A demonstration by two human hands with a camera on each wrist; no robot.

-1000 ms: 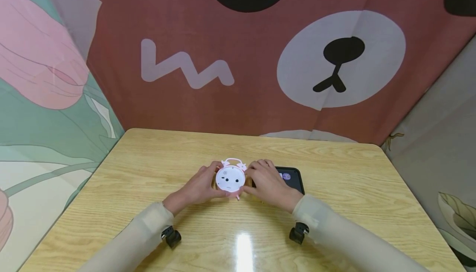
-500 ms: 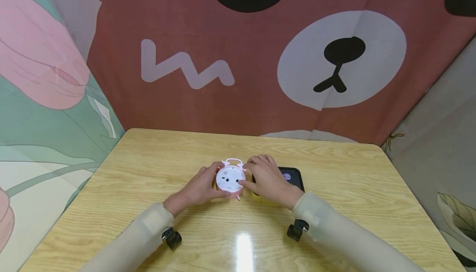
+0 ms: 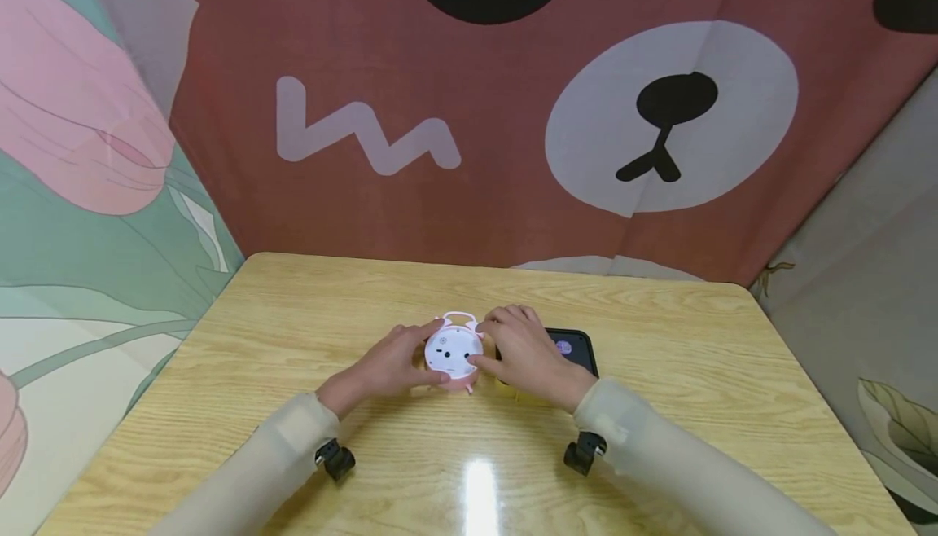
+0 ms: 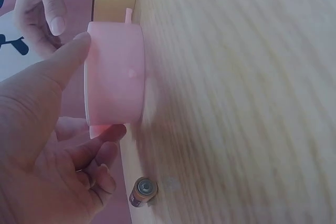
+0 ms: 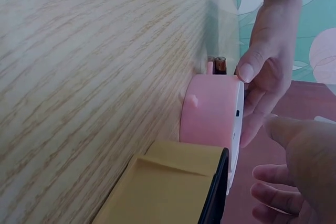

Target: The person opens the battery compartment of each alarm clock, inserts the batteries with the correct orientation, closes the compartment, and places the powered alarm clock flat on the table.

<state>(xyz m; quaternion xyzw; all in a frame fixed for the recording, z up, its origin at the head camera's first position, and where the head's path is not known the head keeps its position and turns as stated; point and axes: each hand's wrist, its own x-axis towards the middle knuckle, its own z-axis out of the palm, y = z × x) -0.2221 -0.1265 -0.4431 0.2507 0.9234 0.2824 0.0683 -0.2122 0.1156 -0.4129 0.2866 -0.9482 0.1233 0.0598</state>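
A pink alarm clock (image 3: 454,353) lies with its white back up on a wooden table (image 3: 315,300), between two hands.
From the left, the left hand (image 3: 384,363) pinches the clock's near-left rim with its thumb, fingers on the upper-left side by the bells; beneath that hand, copper-and-dark batteries (image 5: 220,65) are on the table just beside the clock; next comes the clock itself, handle and bells pointing away from the person, feet towards them, two dark knobs on its back; then the right hand (image 3: 531,363), loosely curved and gripping nothing, thumb over the right-hand knob, though whether it touches cannot be told; lastly, partly under that hand, a yellow box (image 5: 163,187) with a black top, just beside the clock.
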